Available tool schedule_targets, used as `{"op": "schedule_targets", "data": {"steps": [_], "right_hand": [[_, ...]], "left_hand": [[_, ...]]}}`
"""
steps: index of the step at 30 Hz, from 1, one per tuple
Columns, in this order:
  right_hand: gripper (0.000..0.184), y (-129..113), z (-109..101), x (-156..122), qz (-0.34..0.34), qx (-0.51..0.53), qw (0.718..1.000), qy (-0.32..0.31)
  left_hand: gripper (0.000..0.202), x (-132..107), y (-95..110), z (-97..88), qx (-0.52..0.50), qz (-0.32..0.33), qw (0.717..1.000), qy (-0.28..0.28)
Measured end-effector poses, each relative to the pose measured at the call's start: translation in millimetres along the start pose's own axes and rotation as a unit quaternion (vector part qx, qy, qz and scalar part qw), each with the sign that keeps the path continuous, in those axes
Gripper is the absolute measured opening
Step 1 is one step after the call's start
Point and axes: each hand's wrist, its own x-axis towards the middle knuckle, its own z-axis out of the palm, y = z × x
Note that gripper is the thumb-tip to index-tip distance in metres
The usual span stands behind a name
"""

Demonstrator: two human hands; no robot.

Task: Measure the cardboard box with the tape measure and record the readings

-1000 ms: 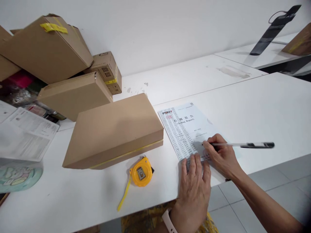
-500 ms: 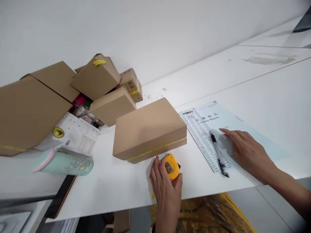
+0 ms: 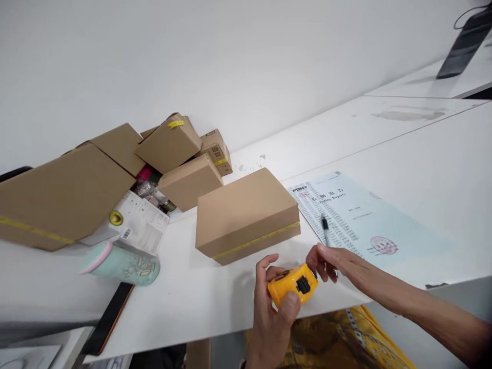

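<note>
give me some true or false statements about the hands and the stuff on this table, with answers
1. The left hand holds the yellow tape measure. True.
2. The right hand grips the pen to write. False: the pen lies flat on the light blue report, and the fingers are by the tape measure.
3. The teal bottle stands upright. False: it lies on its side.
4. The nearest cardboard box has a yellow band along its side. True.
5. The report lies left of that box. False: it lies to its right.
</note>
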Motion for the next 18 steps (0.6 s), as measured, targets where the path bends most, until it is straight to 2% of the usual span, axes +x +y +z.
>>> {"op": "schedule_targets", "data": {"steps": [3, 5, 9, 10, 12, 14, 18], "right_hand": [[0.062, -8, -1, 2, 0.004, 0.020, 1.000, -0.014], [0.059, -18, -10, 9, -0.005, 0.047, 0.999, -0.013], [0.050, -48, -44, 47, -0.054, 0.122, 0.989, 0.069], [0.048, -55, -53, 61, -0.068, 0.133, 0.985, 0.091], [0.045, -64, -67, 89, -0.086, 0.146, 0.980, 0.106], [0.047, -67, -73, 115, -0.068, 0.137, 0.982, 0.114], [0.051, -57, -66, 149, -0.043, 0.101, 0.985, 0.135]], "left_hand": [[0.074, 1, 1, -11.2, -0.019, 0.006, 1.000, 0.023], [0.076, 4, 9, -29.7, -0.014, 0.025, 0.997, 0.065], [0.067, 26, 48, -90.6, 0.064, 0.063, 0.973, 0.212], [0.064, 35, 60, -107.1, 0.084, 0.068, 0.966, 0.234], [0.062, 53, 82, -136.6, 0.098, 0.078, 0.960, 0.249], [0.060, 71, 98, -159.6, 0.103, 0.080, 0.958, 0.254], [0.058, 100, 107, -191.2, 0.111, 0.055, 0.959, 0.256]]}}
